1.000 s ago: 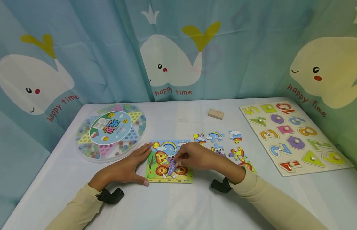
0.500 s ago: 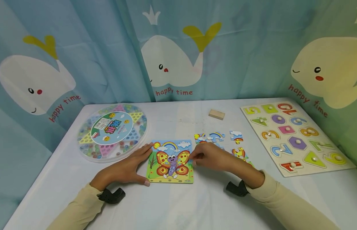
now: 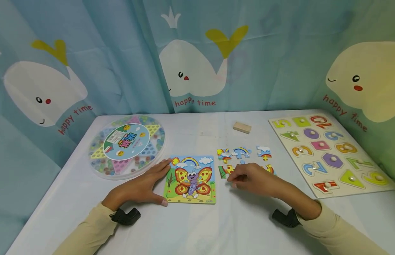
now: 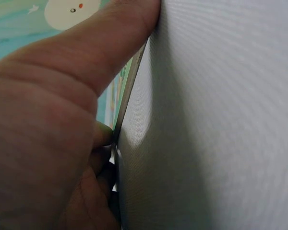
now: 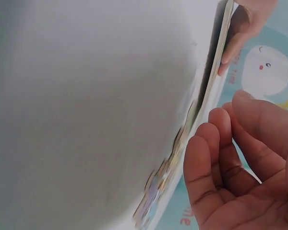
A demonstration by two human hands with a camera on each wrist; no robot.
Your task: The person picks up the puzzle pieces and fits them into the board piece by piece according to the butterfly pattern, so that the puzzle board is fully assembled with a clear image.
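Observation:
A square butterfly puzzle board lies flat on the table in the head view. My left hand rests at its left edge, fingers stretched along the side and thumb by the lower corner. The left wrist view shows the thumb at the board's thin edge. To the right of the board, my right hand hovers over loose jigsaw pieces, partly hiding several. In the right wrist view its fingers are loosely bent, with nothing between them and the thumb, and the pieces lie beyond.
A round marble board game sits at the back left. Behind the pieces is a small wooden block. A number-and-shape peg board lies on the right. The whale-print curtain hangs behind the table's far edge.
My right hand has moved off the butterfly board to the right, over the loose pieces, uncovering the butterfly picture. The left hand has kept its place at the board's left edge.

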